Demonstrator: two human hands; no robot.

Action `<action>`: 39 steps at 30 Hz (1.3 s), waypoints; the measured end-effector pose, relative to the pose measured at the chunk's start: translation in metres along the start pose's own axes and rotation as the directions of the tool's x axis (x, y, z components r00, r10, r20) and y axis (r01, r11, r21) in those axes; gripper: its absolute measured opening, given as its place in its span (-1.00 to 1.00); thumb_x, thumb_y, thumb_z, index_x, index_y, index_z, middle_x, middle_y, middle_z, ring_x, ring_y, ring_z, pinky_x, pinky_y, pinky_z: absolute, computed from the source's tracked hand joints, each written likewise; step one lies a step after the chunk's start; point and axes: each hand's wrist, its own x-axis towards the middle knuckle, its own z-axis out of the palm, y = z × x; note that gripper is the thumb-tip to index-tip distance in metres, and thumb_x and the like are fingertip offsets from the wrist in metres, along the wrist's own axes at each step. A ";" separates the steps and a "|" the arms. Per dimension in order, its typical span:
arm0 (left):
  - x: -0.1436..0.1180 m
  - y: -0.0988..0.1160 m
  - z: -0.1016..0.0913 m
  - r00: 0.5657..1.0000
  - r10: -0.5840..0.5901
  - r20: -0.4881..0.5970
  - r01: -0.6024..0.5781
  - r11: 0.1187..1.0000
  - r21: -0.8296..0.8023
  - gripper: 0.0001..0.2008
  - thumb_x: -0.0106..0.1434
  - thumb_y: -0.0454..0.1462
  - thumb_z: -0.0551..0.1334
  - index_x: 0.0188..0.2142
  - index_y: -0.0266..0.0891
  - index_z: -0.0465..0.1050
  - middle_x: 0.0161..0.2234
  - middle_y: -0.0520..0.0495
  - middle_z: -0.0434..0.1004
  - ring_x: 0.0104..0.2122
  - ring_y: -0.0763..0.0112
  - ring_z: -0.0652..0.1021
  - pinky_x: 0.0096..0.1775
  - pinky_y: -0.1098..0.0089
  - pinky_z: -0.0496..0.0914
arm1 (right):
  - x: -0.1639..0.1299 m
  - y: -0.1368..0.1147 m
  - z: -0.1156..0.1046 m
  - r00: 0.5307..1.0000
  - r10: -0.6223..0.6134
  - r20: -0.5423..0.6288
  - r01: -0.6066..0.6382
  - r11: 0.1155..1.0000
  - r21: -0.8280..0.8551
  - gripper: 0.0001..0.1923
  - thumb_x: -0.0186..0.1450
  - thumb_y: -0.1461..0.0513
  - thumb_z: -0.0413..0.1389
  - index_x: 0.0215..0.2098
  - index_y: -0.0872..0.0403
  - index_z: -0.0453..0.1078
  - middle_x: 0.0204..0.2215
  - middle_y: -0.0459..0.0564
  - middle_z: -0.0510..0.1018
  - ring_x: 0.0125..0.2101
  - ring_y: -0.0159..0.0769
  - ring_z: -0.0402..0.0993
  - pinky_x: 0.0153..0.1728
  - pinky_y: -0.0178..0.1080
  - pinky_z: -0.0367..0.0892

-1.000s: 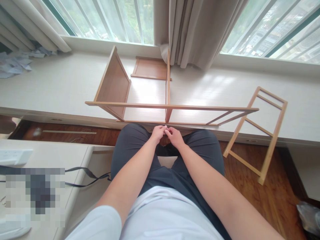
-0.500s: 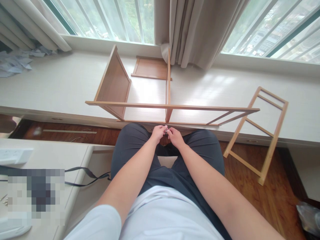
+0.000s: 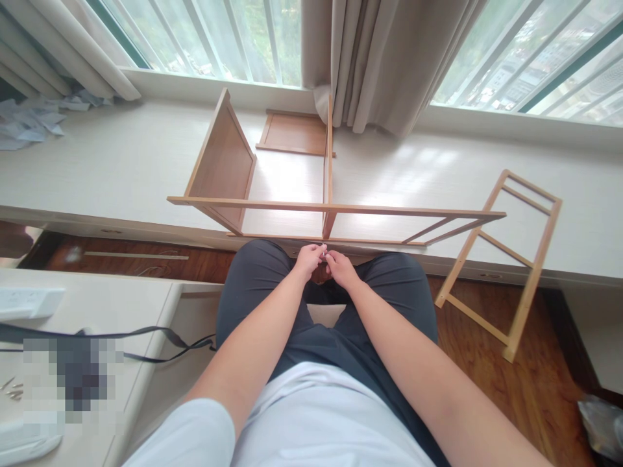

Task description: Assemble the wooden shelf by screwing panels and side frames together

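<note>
My left hand [image 3: 308, 258] and my right hand [image 3: 340, 267] meet fingertip to fingertip above my knees, pinching a tiny pale part [image 3: 324, 250] between them; what it is stays too small to tell. Just beyond them a half-built bamboo shelf [image 3: 272, 194] lies on its side on the white window ledge [image 3: 97, 168], its long front rail [image 3: 341, 209] running left to right near my fingers. A loose ladder-like side frame [image 3: 501, 259] leans from the ledge down to the wooden floor at the right.
A flat wooden panel [image 3: 293, 133] lies on the ledge behind the shelf, below the curtain [image 3: 379, 58]. A white desk [image 3: 92, 305] at my left carries a power strip [image 3: 29, 301], a black strap [image 3: 146, 337] and small screws [image 3: 12, 388]. Crumpled paper [image 3: 29, 120] sits far left.
My fingertips have drawn slightly closer together around the tiny part. The camera view shifted a little; the shelf and frame stay put.
</note>
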 end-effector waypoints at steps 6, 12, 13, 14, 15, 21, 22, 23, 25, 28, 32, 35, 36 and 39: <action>-0.003 0.000 0.000 1.000 0.017 0.013 -0.017 1.000 -0.018 -0.73 0.22 -0.17 0.31 -0.52 -0.31 0.45 -0.59 0.00 0.40 -0.60 0.55 0.34 -0.57 0.52 0.14 | -0.001 -0.004 -0.002 1.000 0.013 -0.026 -0.013 1.000 0.008 -0.69 0.39 0.07 -0.09 -0.35 0.03 0.38 -0.61 -0.15 0.46 -0.56 -0.34 0.37 -0.47 -0.33 0.18; -0.004 -0.001 0.000 0.999 0.049 0.021 -0.048 0.998 -0.033 -0.74 0.22 -0.18 0.31 -0.51 -0.32 0.50 -0.62 -0.01 0.41 -0.59 0.53 0.36 -0.50 0.51 0.22 | -0.002 -0.007 -0.002 0.992 -0.025 -0.120 0.017 0.997 -0.070 -0.67 0.29 -0.02 0.05 -0.46 0.03 0.33 -0.57 -0.13 0.46 -0.50 -0.31 0.35 -0.41 -0.30 0.19; -0.003 -0.001 0.000 0.998 0.049 0.025 -0.048 0.998 -0.035 -0.74 0.23 -0.19 0.30 -0.51 -0.32 0.50 -0.62 -0.01 0.41 -0.59 0.54 0.35 -0.49 0.50 0.23 | -0.002 -0.007 -0.002 0.991 -0.033 -0.131 0.023 0.997 -0.076 -0.68 0.28 -0.02 0.06 -0.47 0.03 0.32 -0.56 -0.13 0.45 -0.50 -0.31 0.35 -0.41 -0.30 0.18; -0.003 -0.001 0.000 0.998 0.051 0.028 -0.050 0.998 -0.036 -0.74 0.24 -0.20 0.29 -0.51 -0.32 0.51 -0.62 0.00 0.41 -0.60 0.54 0.35 -0.49 0.50 0.23 | -0.002 -0.007 -0.002 0.989 -0.040 -0.140 0.029 0.996 -0.080 -0.69 0.27 -0.01 0.07 -0.48 0.03 0.31 -0.56 -0.13 0.45 -0.50 -0.31 0.34 -0.42 -0.30 0.18; -0.003 -0.001 0.000 0.998 0.054 0.030 -0.053 0.998 -0.036 -0.75 0.25 -0.21 0.27 -0.51 -0.32 0.51 -0.62 0.00 0.40 -0.60 0.54 0.34 -0.49 0.50 0.22 | -0.002 -0.007 -0.002 0.988 -0.049 -0.147 0.037 0.996 -0.082 -0.69 0.25 0.00 0.08 -0.48 0.02 0.30 -0.56 -0.14 0.44 -0.50 -0.31 0.33 -0.42 -0.30 0.17; -0.003 0.000 0.000 0.997 0.063 0.033 -0.062 0.998 -0.018 -0.75 0.25 -0.21 0.25 -0.49 -0.32 0.52 -0.62 0.00 0.40 -0.61 0.54 0.33 -0.51 0.50 0.21 | -0.002 -0.007 -0.002 0.985 -0.071 -0.155 0.058 0.994 -0.088 -0.72 0.22 0.02 0.11 -0.49 0.02 0.28 -0.56 -0.15 0.42 -0.51 -0.33 0.30 -0.42 -0.30 0.16; -0.003 0.000 0.000 0.997 0.064 0.036 -0.064 0.998 -0.015 -0.75 0.25 -0.21 0.26 -0.49 -0.32 0.52 -0.62 0.00 0.41 -0.60 0.53 0.34 -0.51 0.50 0.20 | -0.001 -0.007 -0.002 0.986 -0.072 -0.153 0.059 0.994 -0.089 -0.72 0.22 0.02 0.11 -0.49 0.02 0.28 -0.56 -0.15 0.42 -0.51 -0.33 0.30 -0.41 -0.30 0.16; -0.003 0.000 0.000 0.997 0.066 0.039 -0.065 0.998 -0.011 -0.75 0.24 -0.20 0.26 -0.49 -0.32 0.51 -0.61 -0.01 0.41 -0.60 0.53 0.34 -0.52 0.50 0.20 | -0.001 -0.007 -0.002 0.986 -0.072 -0.152 0.059 0.994 -0.090 -0.72 0.23 0.02 0.10 -0.49 0.02 0.28 -0.56 -0.14 0.42 -0.51 -0.33 0.30 -0.41 -0.30 0.16; -0.003 0.000 0.000 0.997 0.069 0.043 -0.068 0.998 -0.006 -0.75 0.25 -0.20 0.26 -0.49 -0.32 0.51 -0.61 -0.01 0.42 -0.60 0.53 0.34 -0.52 0.50 0.19 | -0.001 -0.007 -0.002 0.986 -0.073 -0.148 0.059 0.994 -0.094 -0.72 0.23 0.02 0.10 -0.49 0.02 0.27 -0.57 -0.14 0.42 -0.51 -0.33 0.30 -0.41 -0.30 0.16; -0.001 -0.001 0.000 0.996 0.070 0.046 -0.070 0.998 0.001 -0.76 0.25 -0.21 0.24 -0.48 -0.32 0.50 -0.61 0.00 0.40 -0.61 0.54 0.33 -0.53 0.51 0.18 | -0.001 -0.007 -0.002 0.987 -0.078 -0.143 0.065 0.993 -0.095 -0.72 0.23 0.03 0.10 -0.50 0.02 0.27 -0.57 -0.15 0.41 -0.52 -0.33 0.29 -0.41 -0.30 0.16; 0.000 -0.002 0.000 0.996 0.074 0.052 -0.074 0.997 -0.003 -0.75 0.24 -0.19 0.25 -0.49 -0.32 0.49 -0.62 0.00 0.40 -0.61 0.54 0.32 -0.53 0.51 0.18 | -0.001 -0.007 -0.002 0.987 -0.082 -0.141 0.070 0.994 -0.089 -0.72 0.24 0.03 0.10 -0.50 0.02 0.28 -0.57 -0.15 0.41 -0.52 -0.33 0.29 -0.42 -0.30 0.15; 0.000 -0.001 0.000 0.997 0.059 0.050 -0.058 0.998 -0.013 -0.75 0.24 -0.20 0.25 -0.50 -0.32 0.49 -0.62 0.00 0.41 -0.61 0.53 0.33 -0.52 0.51 0.18 | -0.001 -0.007 -0.002 0.986 -0.085 -0.140 0.074 0.994 -0.080 -0.72 0.24 0.03 0.11 -0.50 0.03 0.28 -0.58 -0.15 0.40 -0.52 -0.33 0.28 -0.42 -0.30 0.15; 0.000 0.000 -0.001 0.997 0.053 0.048 -0.053 0.998 -0.017 -0.75 0.25 -0.22 0.25 -0.51 -0.31 0.49 -0.63 0.00 0.40 -0.61 0.54 0.33 -0.51 0.50 0.19 | -0.001 -0.007 -0.002 0.986 -0.088 -0.141 0.078 0.994 -0.076 -0.72 0.24 0.03 0.10 -0.49 0.03 0.28 -0.58 -0.15 0.40 -0.52 -0.33 0.28 -0.43 -0.31 0.14; 0.000 0.001 -0.001 0.998 0.042 0.046 -0.041 0.999 -0.027 -0.75 0.26 -0.26 0.24 -0.53 -0.32 0.48 -0.65 0.03 0.37 -0.62 0.55 0.32 -0.50 0.50 0.19 | -0.001 -0.006 -0.001 0.985 -0.097 -0.142 0.087 0.994 -0.072 -0.72 0.25 0.04 0.11 -0.49 0.03 0.30 -0.59 -0.16 0.38 -0.52 -0.34 0.28 -0.43 -0.31 0.13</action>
